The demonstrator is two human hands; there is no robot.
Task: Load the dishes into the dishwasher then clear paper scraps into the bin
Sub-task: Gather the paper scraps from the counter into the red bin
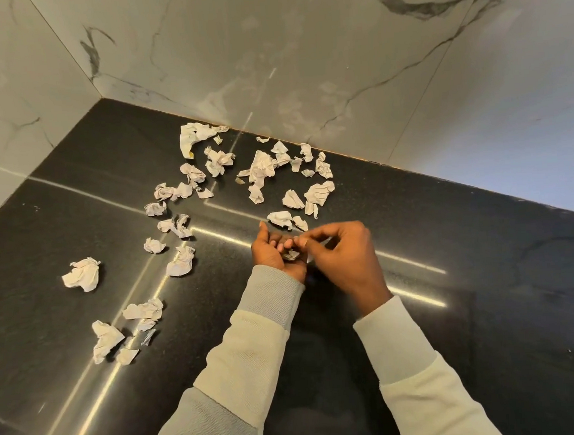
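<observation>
Garment: long-sleeved knit top, pale cream, with a fine textured weave.
Left sleeve point(245, 364): cream forearm panel; a greyer panel nearer the elbow, joined to it by a slanted seam.
Left cuff point(272, 294): long, grey, finely ribbed, close-fitting at the wrist.
Right sleeve point(427, 398): cream, brighter in the light, softly creased.
Right cuff point(383, 323): broad cream band, smoother knit, ending at the wrist.
Hands: left hand point(274, 252) and right hand point(345, 252), both bare.

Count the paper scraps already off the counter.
1: a crumpled scrap in the cupped left hand, with the right hand reaching over it. Others may be hidden under the fingers.
</observation>
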